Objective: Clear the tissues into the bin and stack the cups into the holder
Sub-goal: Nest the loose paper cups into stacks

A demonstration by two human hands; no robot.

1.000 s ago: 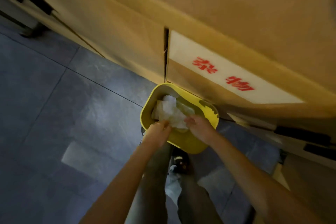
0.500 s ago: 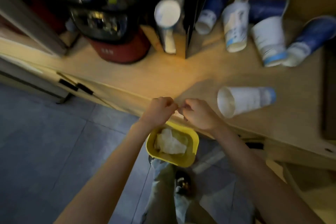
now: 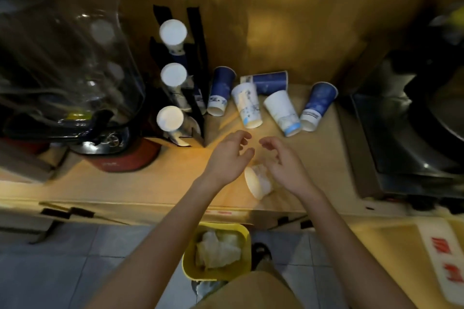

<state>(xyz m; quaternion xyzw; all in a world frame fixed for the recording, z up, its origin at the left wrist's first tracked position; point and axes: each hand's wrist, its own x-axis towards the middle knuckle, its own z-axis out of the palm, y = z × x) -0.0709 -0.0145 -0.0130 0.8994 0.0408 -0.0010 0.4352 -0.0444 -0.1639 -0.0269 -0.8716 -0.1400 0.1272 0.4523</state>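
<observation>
A dim, warm-lit wooden counter runs across the view in front of a tan back wall, with grey floor tiles below its front edge. At the left stands a big clear water bottle on a dark dispenser with a red base, and at the right sits a dark appliance. A black cup holder rises beside the bottle, with three stacks of cups showing white bottoms toward the camera. On the floor, just under the counter edge, a yellow bin holds crumpled white tissues. Five loose paper cups lie tipped near the back wall: a blue cup beside the holder, another blue one lying sideways, two white cups and a blue cup at the right. A sixth white cup lies on its side near the front edge. The left hand and right hand hover over that cup, both with fingers spread and loosely curled, gripping nothing.
</observation>
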